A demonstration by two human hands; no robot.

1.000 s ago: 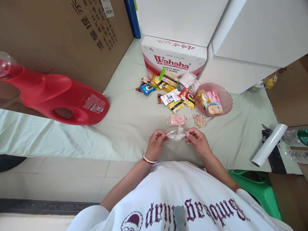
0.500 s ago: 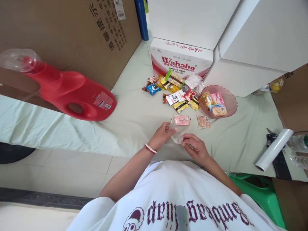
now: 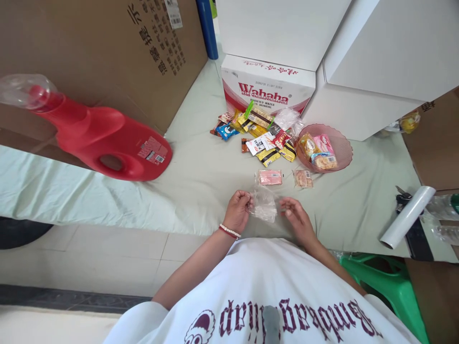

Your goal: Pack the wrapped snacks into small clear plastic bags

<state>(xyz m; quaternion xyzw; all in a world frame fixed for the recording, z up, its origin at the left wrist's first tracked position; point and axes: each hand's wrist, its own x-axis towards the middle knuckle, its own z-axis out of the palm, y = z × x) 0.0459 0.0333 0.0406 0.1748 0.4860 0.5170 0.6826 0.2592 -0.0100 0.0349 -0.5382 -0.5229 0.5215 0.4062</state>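
Clear plastic bag (image 3: 264,206): thin, crinkled, glossy; held above pale green cloth (image 3: 201,191)
Left hand (image 3: 238,210): fingertips pinching the bag's edge; beaded bracelet (image 3: 230,232) at wrist
Right hand (image 3: 298,220): fingers loosely spread beside the bag; contact too blurred to tell
Pink packet (image 3: 270,177): flat, rectangular, clear-wrapped; just beyond the bag
Bowl (image 3: 343,149): translucent pink, rounded; wrapped snacks (image 3: 324,154) inside; squarish packet (image 3: 303,178) near its rim

The jug (image 3: 116,143) is red, the bowl (image 3: 342,152) translucent pink. The cloth (image 3: 193,186) is pale green. The bracelet (image 3: 230,231) pairs white beads with red. The shirt (image 3: 247,282) is white with dark maroon lettering; the stool (image 3: 403,291) is green.
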